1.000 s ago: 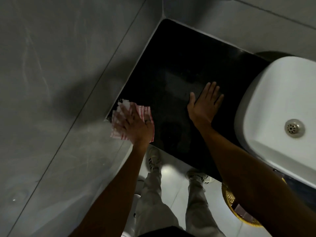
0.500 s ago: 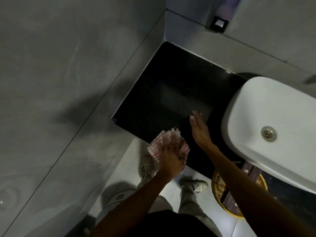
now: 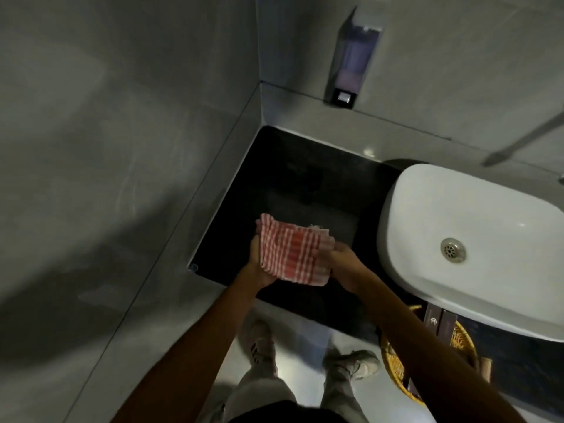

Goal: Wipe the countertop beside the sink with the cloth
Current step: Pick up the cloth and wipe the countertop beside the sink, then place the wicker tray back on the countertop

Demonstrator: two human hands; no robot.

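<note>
A red-and-white checked cloth [image 3: 294, 253] is held up between both hands, above the front part of the black countertop [image 3: 308, 181]. My left hand [image 3: 259, 267] grips its left edge from below. Gripping the cloth's right edge is my right hand [image 3: 343, 267]. The cloth looks folded and lifted off the counter. The white sink [image 3: 476, 245] stands to the right of the counter, its metal drain [image 3: 453, 250] visible.
Grey tiled walls close the counter in at the left and back. A soap dispenser [image 3: 352, 59] hangs on the back wall. A woven basket [image 3: 396, 364] with boxes sits under the sink. A tap [image 3: 525, 141] juts out at the upper right. My feet stand on the pale floor below.
The left hand lifted the cloth off the counter's left edge and brought it toward the middle. The right hand left the counter surface and took hold of the cloth's right side.
</note>
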